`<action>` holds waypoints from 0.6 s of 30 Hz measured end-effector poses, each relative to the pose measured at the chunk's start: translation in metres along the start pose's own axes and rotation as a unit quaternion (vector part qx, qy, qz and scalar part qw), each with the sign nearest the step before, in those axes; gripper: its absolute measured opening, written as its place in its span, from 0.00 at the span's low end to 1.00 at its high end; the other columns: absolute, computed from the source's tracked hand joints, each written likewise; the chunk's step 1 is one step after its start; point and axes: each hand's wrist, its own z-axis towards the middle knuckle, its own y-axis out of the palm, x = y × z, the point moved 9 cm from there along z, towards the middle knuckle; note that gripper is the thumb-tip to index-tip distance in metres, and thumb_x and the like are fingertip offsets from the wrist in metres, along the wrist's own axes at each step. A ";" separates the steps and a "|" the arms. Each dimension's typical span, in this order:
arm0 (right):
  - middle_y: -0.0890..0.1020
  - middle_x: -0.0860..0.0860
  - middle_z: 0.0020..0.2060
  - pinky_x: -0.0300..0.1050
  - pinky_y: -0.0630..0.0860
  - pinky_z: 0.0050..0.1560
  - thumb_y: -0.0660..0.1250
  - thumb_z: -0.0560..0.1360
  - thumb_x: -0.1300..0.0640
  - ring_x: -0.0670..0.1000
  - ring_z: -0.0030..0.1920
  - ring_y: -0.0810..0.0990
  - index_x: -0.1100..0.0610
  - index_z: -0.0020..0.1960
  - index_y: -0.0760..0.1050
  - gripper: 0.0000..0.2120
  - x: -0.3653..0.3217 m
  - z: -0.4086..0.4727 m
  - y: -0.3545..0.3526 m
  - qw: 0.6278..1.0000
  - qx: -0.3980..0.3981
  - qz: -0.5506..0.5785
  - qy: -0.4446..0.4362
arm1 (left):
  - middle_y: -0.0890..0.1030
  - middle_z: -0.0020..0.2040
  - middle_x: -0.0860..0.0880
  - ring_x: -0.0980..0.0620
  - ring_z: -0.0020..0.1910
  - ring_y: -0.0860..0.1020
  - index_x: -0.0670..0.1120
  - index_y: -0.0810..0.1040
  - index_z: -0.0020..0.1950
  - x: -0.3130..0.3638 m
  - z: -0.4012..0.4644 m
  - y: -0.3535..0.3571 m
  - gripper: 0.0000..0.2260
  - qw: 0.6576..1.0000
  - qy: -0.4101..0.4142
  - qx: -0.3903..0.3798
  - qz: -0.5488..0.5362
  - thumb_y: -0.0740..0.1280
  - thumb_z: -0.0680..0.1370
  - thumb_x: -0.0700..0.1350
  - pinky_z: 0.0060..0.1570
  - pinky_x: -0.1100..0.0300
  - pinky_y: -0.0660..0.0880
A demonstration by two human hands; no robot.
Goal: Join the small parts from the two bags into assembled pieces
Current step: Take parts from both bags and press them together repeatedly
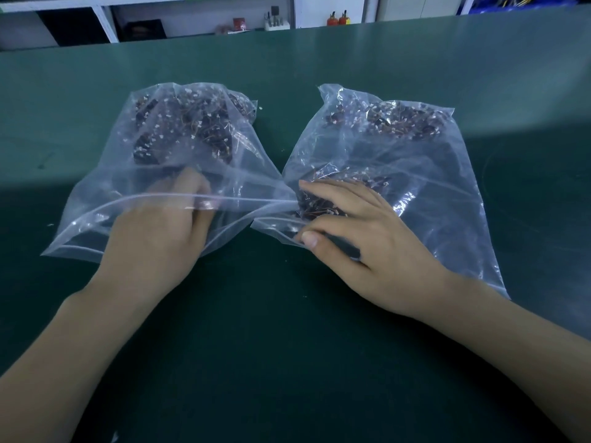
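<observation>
Two clear bags lie side by side on the green table (pixel 287 346), each full of small dark parts with little wires. Your left hand (pixel 160 231) is reaching inside the left bag (pixel 105 174) with its fingers curled, but I cannot tell if it holds anything. Your right hand (pixel 367 244) rests on the right bag (pixel 463 193), fingers spread over a clump of parts (pixel 316 204), thumb at the bag's mouth.
</observation>
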 end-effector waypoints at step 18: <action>0.84 0.45 0.40 0.38 0.72 0.55 0.66 0.83 0.51 0.47 0.44 0.80 0.59 0.47 0.83 0.14 -0.005 0.002 -0.005 0.988 0.033 0.148 -0.011 | 0.77 0.42 0.54 0.54 0.35 0.76 0.55 0.66 0.52 0.084 -0.029 0.022 0.18 0.931 0.093 -0.105 -0.338 0.74 0.76 0.59 0.34 0.68 0.72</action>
